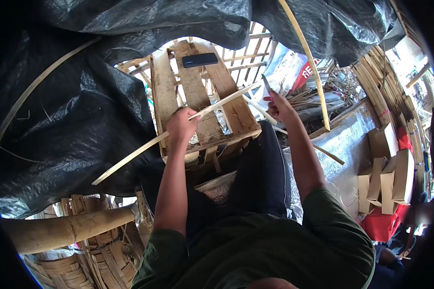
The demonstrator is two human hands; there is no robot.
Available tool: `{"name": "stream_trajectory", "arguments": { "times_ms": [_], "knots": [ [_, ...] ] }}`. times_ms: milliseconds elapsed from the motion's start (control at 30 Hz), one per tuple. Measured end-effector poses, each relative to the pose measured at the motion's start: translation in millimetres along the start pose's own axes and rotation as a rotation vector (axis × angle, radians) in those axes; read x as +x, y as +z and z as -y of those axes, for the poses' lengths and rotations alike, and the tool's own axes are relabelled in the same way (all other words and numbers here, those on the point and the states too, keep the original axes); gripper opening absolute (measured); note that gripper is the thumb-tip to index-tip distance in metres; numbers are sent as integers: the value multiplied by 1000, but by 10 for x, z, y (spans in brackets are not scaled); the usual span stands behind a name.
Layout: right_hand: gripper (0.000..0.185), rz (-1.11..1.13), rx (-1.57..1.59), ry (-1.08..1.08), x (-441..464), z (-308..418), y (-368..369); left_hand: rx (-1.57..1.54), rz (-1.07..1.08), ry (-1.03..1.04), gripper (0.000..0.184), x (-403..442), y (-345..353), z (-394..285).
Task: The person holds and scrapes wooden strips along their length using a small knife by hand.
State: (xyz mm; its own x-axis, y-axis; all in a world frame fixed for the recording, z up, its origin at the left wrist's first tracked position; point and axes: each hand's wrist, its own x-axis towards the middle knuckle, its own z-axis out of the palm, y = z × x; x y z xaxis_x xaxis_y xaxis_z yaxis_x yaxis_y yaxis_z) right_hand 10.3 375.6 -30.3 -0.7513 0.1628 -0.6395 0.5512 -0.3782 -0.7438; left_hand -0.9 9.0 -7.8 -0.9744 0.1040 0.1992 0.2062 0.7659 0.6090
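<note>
Wood strip (222,103) spans approx. 8-to-2 o'clock above crate (165,96); prob. light, springy, may splinter; best held mid-length. L hand (182,126): fingers clamped round it; R hand (279,107): fingers wrapped on knife (267,85) by strip's 2 o'clock end. Phone (200,59) at 12.

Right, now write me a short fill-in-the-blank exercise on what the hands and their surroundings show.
1. The left hand grips a long pale strip, while the knife is in the ____ hand.
2. On the slatted wooden crate lies a dark ____.
3. The plastic sheeting to the left of the crate is ____ in colour.

Missing words: right; phone; black.
</note>
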Motion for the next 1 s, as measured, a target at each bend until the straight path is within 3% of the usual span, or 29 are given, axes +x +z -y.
{"name": "stream_trajectory", "arguments": {
  "times_ms": [167, 233, 300, 367, 433, 500, 533, 633, 700, 733, 767, 833, 867, 900, 967, 1000],
  "knots": [
    [39, -64, 93, -60, 11, 56, -66, 38, -6, 36, 23, 186, 214, -88],
    [27, 52, 85, -241, -63, 42, -63, 24, 1, 33, 27, 207, 165, -150],
    [21, 41, -11, -277, 91, 115, -155, 113, 117, -90, 28, 220, 109, -180],
    [31, -182, -98, -481, 261, 223, -236, 104, 55, -38, 30, 206, 198, -81],
    [31, -275, 159, -461, 483, 424, -417, 167, -30, 124, 33, 161, 189, -85],
    [35, -749, -70, -493, 569, 407, -309, 172, -50, 152, 34, 145, 194, -78],
    [35, -746, -70, -484, 600, 337, -225, 179, -71, 184, 36, 131, 188, -70],
    [28, -419, -590, -364, 701, -3, -112, 193, -46, 166, 37, 145, 188, -69],
    [26, -260, 49, -351, 775, 231, -444, 200, -53, 174, 38, 156, 180, -74],
    [27, -267, 200, -392, 782, 294, -591, 204, -50, 167, 36, 164, 166, -99],
    [31, -666, 110, -403, 450, 409, -217, 207, -43, 158, 34, 150, 169, -111],
    [40, -184, -510, -342, 526, 87, -123, 206, -45, 165, 34, 127, 181, -89],
    [42, 241, -93, 55, 463, 71, -122, 200, -55, 182, 34, 149, 182, -90],
    [42, 237, -86, 50, 575, 154, -224, 201, -52, 191, 34, 177, 187, -87],
    [38, -265, -74, -270, 911, 367, -507, 202, -69, 179, 33, 186, 212, -64],
    [42, -237, 376, -337, 767, 452, -480, 199, -71, 176, 33, 207, 211, -66]
  ]
}}
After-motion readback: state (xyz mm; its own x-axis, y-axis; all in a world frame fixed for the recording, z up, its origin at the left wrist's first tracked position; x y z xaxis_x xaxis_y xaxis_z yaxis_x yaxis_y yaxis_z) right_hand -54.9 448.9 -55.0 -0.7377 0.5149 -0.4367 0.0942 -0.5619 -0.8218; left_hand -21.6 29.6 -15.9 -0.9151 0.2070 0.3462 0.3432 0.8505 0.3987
